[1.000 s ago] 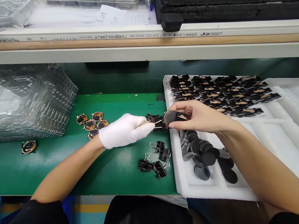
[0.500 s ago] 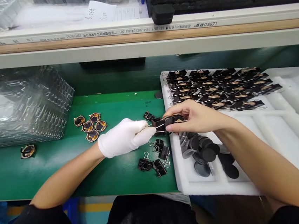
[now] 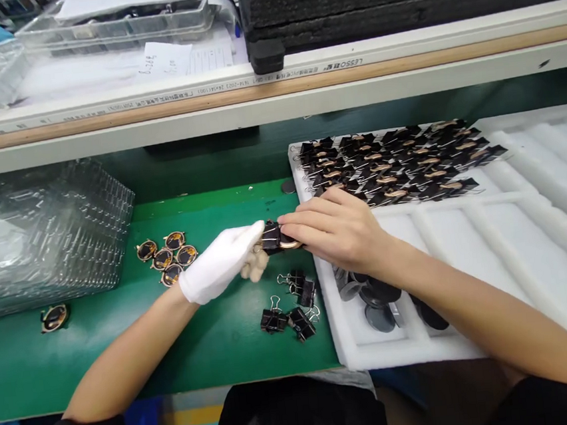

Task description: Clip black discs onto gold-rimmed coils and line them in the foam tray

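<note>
My left hand [image 3: 221, 262], in a white glove, grips a black binder clip [image 3: 270, 236] above the green bench. Bare, my right hand [image 3: 348, 229] pinches a round, gold-rimmed piece like a watch case [image 3: 290, 244] against the clip's right side; its fingers hide most of it. Below the hands lie several loose binder clips [image 3: 301, 323]. Several gold-rimmed watch cases [image 3: 162, 259] with dark faces are grouped left of the glove, and a single watch case [image 3: 54, 318] lies farther left. Grey and black discs [image 3: 380, 318] sit partly hidden under my right forearm.
A white foam tray [image 3: 341, 340] fills the right side, with rows of clipped pieces [image 3: 384, 169] in its back part. Stacked clear plastic trays [image 3: 83, 218] stand at the left. A shelf edge [image 3: 234, 120] crosses above the bench. One grey disc [image 3: 287, 186] lies beside the tray.
My right hand has turned so its back faces up, its fingers now over the round piece. Both hands hold the clip slightly farther left and higher. The view has tilted.
</note>
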A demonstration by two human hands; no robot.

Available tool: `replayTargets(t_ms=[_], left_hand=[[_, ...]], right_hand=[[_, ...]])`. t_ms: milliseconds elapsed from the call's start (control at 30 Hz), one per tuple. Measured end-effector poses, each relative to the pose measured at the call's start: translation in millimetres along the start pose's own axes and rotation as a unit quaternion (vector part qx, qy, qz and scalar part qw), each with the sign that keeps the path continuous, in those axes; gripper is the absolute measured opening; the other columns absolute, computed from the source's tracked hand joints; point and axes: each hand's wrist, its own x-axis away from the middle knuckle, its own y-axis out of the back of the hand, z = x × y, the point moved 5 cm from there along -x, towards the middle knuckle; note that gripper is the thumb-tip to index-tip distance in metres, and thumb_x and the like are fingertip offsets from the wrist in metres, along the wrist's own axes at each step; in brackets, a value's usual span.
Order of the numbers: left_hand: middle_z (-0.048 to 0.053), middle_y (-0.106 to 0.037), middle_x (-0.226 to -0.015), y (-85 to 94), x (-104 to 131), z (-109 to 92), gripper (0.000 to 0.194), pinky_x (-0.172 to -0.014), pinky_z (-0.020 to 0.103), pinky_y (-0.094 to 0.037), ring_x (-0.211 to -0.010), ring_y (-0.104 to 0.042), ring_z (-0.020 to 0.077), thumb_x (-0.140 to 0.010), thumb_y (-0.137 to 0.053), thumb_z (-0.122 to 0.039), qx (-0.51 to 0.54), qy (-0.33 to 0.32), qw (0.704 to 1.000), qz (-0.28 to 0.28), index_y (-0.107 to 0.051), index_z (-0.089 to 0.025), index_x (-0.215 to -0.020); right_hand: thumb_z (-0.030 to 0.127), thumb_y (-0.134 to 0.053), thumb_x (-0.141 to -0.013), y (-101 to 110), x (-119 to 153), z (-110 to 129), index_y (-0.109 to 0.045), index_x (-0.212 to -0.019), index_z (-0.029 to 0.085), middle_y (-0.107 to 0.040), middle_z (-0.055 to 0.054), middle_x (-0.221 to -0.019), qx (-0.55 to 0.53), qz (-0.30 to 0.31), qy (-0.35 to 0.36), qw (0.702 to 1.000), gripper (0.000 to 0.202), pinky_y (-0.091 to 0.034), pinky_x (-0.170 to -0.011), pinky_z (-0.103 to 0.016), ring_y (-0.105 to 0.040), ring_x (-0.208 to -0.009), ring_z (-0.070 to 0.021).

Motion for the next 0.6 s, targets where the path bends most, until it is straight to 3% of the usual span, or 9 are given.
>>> replayTargets(t_ms=[33,133,167,200,300,400,500,600], left_hand=[[-0.001,-0.059,-0.06,1.5,-0.2,-2.6,0.049,-0.052,0.024,-0.037,-0.052,-0.053,0.0113,-0.102,-0.038,-0.061,-0.017,-0.022,0.999,-0.026,-0.052,-0.019,-0.081],[-0.003,-0.061,-0.063,4.5,3.3,-13.6,0.036,-0.064,0.025,-0.044,-0.06,-0.056,0.0117,-0.102,-0.048,-0.051,-0.127,-0.09,0.983,-0.099,-0.059,-0.019,-0.089],[-0.004,-0.063,-0.065,3.6,4.7,-15.8,0.033,-0.067,0.026,-0.046,-0.063,-0.058,0.0125,-0.102,-0.047,-0.049,-0.161,-0.098,0.976,-0.106,-0.061,-0.019,-0.095],[-0.004,-0.064,-0.065,2.2,5.9,-16.8,0.032,-0.07,0.027,-0.046,-0.065,-0.059,0.0133,-0.102,-0.046,-0.046,-0.186,-0.1,0.971,-0.108,-0.063,-0.019,-0.1],[-0.002,-0.068,-0.07,-1.4,7.2,-13.0,0.034,-0.073,0.029,-0.048,-0.07,-0.062,0.0154,-0.103,-0.043,-0.043,-0.216,-0.106,0.965,-0.107,-0.064,-0.018,-0.112],[0.0,-0.068,-0.075,0.0,3.0,-1.3,0.048,-0.067,0.029,-0.048,-0.066,-0.06,0.0159,-0.104,-0.036,-0.052,-0.169,-0.149,0.97,-0.096,-0.056,-0.017,-0.132],[-0.002,-0.06,-0.068,12.6,-8.9,14.7,0.055,-0.055,0.03,-0.043,-0.051,-0.048,0.0138,-0.104,-0.03,-0.059,-0.129,-0.165,0.969,-0.13,-0.057,-0.018,-0.129],[-0.003,-0.051,-0.054,27.2,-23.5,26.0,0.055,-0.056,0.032,-0.043,-0.048,-0.045,0.0154,-0.104,-0.029,-0.06,-0.165,-0.148,0.959,-0.178,-0.067,-0.021,-0.094]], right_hand=[[0.034,-0.064,-0.097,0.7,0.3,0.5,-0.072,-0.116,0.027,-0.071,-0.007,-0.132,-0.01,-0.002,-0.005,1.0,0.021,-0.045,-0.093,-0.047,-0.066,-0.116,-0.0316],[0.047,-0.086,-0.077,2.0,0.6,-6.0,-0.048,-0.151,0.027,-0.057,-0.011,-0.151,-0.12,0.033,-0.053,0.991,0.085,-0.048,-0.1,-0.047,-0.06,-0.129,-0.0339],[0.048,-0.087,-0.074,0.5,0.5,-9.8,-0.042,-0.155,0.026,-0.057,-0.012,-0.15,-0.168,0.054,-0.079,0.981,0.095,-0.05,-0.099,-0.044,-0.062,-0.128,-0.0326],[0.046,-0.085,-0.076,-2.3,0.2,-13.5,-0.042,-0.155,0.024,-0.062,-0.012,-0.144,-0.21,0.077,-0.106,0.969,0.093,-0.053,-0.095,-0.041,-0.065,-0.123,-0.0304],[0.03,-0.079,-0.083,-12.5,-2.5,-22.1,-0.061,-0.136,0.016,-0.078,-0.008,-0.11,-0.281,0.118,-0.157,0.939,0.058,-0.055,-0.083,-0.033,-0.074,-0.099,-0.0236],[0.017,-0.08,-0.079,-6.8,-5.6,-31.9,-0.071,-0.117,0.014,-0.079,-0.006,-0.1,-0.278,0.1,-0.162,0.941,0.039,-0.054,-0.082,-0.028,-0.075,-0.092,-0.0203],[0.012,-0.078,-0.078,36.5,6.0,-53.1,-0.074,-0.105,0.017,-0.078,-0.005,-0.103,-0.191,0.026,-0.157,0.968,0.028,-0.053,-0.085,-0.029,-0.073,-0.098,-0.0206],[0.012,-0.076,-0.077,101.3,48.0,-88.5,-0.076,-0.1,0.02,-0.078,-0.003,-0.102,-0.095,-0.014,-0.148,0.984,0.025,-0.052,-0.09,-0.034,-0.071,-0.098,-0.0213]])
